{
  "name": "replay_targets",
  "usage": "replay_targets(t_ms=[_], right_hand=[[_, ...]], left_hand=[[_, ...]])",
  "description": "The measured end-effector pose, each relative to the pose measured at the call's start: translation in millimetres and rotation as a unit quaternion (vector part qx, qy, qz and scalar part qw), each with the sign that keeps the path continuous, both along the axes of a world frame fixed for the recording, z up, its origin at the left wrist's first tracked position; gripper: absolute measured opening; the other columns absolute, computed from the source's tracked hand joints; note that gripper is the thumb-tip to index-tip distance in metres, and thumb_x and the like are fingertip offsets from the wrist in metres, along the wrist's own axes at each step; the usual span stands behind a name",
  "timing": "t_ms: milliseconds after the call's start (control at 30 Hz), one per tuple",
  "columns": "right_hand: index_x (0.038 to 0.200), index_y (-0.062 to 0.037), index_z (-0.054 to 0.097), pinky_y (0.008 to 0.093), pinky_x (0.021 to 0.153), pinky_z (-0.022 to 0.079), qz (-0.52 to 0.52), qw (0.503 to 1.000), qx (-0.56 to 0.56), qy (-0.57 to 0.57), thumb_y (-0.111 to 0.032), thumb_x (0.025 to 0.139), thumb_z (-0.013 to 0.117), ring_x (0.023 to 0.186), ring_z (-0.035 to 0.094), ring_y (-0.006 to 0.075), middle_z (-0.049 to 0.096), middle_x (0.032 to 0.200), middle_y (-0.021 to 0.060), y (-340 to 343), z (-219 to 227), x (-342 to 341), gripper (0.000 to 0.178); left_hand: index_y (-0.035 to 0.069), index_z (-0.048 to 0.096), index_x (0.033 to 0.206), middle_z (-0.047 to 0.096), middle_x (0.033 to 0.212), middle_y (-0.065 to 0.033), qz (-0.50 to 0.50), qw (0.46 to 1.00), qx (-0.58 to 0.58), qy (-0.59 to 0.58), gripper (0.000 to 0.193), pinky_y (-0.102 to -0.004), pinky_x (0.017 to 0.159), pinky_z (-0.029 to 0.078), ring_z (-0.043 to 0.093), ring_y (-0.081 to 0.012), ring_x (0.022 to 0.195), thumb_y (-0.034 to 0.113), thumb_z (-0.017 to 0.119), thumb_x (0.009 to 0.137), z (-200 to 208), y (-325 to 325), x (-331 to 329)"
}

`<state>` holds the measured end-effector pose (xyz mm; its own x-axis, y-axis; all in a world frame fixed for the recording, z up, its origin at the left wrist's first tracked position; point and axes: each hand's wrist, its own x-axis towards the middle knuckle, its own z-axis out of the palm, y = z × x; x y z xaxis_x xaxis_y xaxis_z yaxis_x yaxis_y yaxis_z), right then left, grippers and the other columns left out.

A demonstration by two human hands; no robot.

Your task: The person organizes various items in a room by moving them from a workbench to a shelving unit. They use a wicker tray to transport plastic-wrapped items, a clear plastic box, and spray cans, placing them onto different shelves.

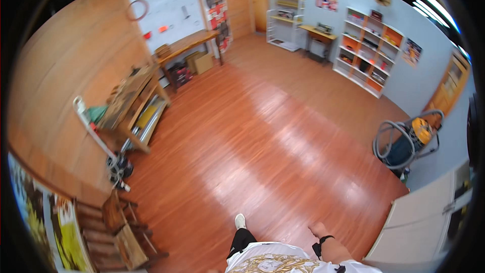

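The right hand [318,230], wrist in a black strap, hangs empty and loosely curled by the hip above the bare wooden floor [262,136], nearest the white cabinet [424,217]; the left hand is out of view.

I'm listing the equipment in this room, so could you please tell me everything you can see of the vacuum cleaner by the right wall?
The vacuum cleaner stands on the wooden floor on the right, close to the pale blue wall. It has a dark drum-like body with a yellow and black top. A thick grey hose loops in a wide arc around its left side and over the top. It looks upright and idle; no hand touches it. Its base and any wheels are too small to make out.
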<state>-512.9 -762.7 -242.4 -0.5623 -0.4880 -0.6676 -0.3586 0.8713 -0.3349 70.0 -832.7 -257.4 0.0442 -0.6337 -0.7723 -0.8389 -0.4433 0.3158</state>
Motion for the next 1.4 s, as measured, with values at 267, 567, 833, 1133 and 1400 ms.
replay_targets(t_ms=[267,567,833,1133,1400], right_hand=[[0.081,0.0060,0.070,0.0421,0.064,0.053,-0.071,0.995,0.060,-0.046,-0.042,0.087,0.059,0.064,0.067,0.0302,0.067,0.071,0.0200,-100,44,81,0.050],[0.072,0.0022,0.068,0.0411,0.058,0.051,-0.063,0.995,0.059,-0.041,-0.041,0.088,0.059,0.058,0.063,0.0261,0.065,0.065,0.0152,-188,81,115,0.047],[0.064,0.0003,0.065,0.0378,0.049,0.048,-0.092,0.995,0.023,-0.036,-0.035,0.087,0.061,0.050,0.060,0.0228,0.062,0.059,0.0117,-252,74,104,0.042],[0.067,-0.0026,0.065,0.0385,0.048,0.046,-0.074,0.973,0.169,-0.136,-0.028,0.088,0.056,0.049,0.058,0.0218,0.062,0.058,0.0095,-346,-26,63,0.034],[0.067,0.0019,0.066,0.0386,0.050,0.049,0.192,0.981,-0.035,-0.001,-0.029,0.091,0.059,0.052,0.063,0.0232,0.065,0.060,0.0134,-635,-14,21,0.040]], left_hand=[[0.009,0.061,0.065,0.060,0.063,-0.0095,-0.003,0.999,-0.003,0.052,0.027,-0.0390,0.043,0.040,0.054,-0.0237,0.050,0.023,0.056,0.087,-7,-165,49],[0.010,0.048,0.069,0.053,0.053,-0.0084,0.329,0.903,-0.083,0.264,0.031,-0.0287,0.032,0.030,0.046,-0.0159,0.037,0.026,0.050,0.095,80,-367,38],[0.005,0.052,0.075,0.054,0.057,-0.0117,0.302,0.932,0.030,0.197,0.026,-0.0336,0.036,0.036,0.051,-0.0213,0.043,0.023,0.051,0.093,23,-383,20],[0.003,0.056,0.077,0.056,0.064,-0.0123,0.195,0.979,0.042,0.051,0.015,-0.0341,0.046,0.050,0.058,-0.0230,0.054,0.014,0.054,0.088,-29,-360,58],[0.004,0.057,0.078,0.057,0.065,-0.0114,0.599,0.787,0.017,0.146,0.012,-0.0337,0.048,0.052,0.060,-0.0227,0.055,0.011,0.054,0.086,13,-426,67]])
